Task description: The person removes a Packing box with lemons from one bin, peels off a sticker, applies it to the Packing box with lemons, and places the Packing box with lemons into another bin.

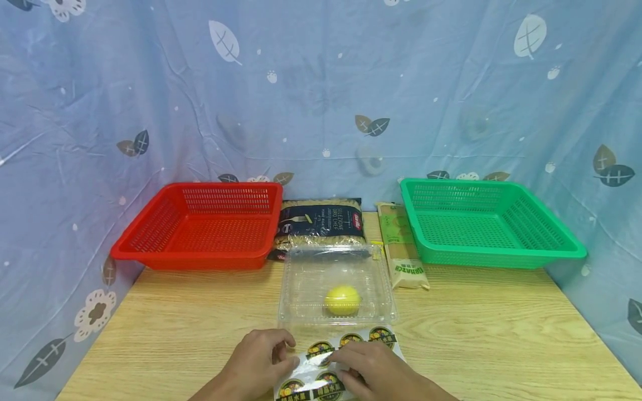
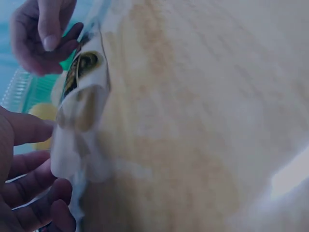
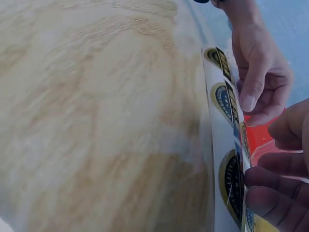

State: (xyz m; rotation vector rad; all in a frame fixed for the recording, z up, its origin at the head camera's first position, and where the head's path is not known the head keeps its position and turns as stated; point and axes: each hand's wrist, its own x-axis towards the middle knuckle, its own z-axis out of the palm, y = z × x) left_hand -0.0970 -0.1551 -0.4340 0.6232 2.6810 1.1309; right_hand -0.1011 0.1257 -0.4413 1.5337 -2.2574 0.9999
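A sheet of round black-and-gold fruit stickers [image 1: 328,384] lies on the table between my hands. My left hand [image 1: 261,359] is at its left edge, with the thumb touching the sheet and the fingers loosely bent. Over the stickers is my right hand [image 1: 373,367]; its index fingertip touches a sticker in the middle, and thumb and index finger stand apart. From the right wrist view, the sticker sheet [image 3: 224,145] runs beside both hands. Just beyond it sits a clear plastic box [image 1: 306,284] with a yellow lemon [image 1: 343,301] inside.
A red basket [image 1: 200,260] stands at the back left and a green basket [image 1: 481,257] at the back right. Between them lie a pasta bag [image 1: 321,220] and a long noodle packet [image 1: 403,250]. A patterned blue curtain [image 1: 321,83] encloses the wooden table [image 1: 481,334].
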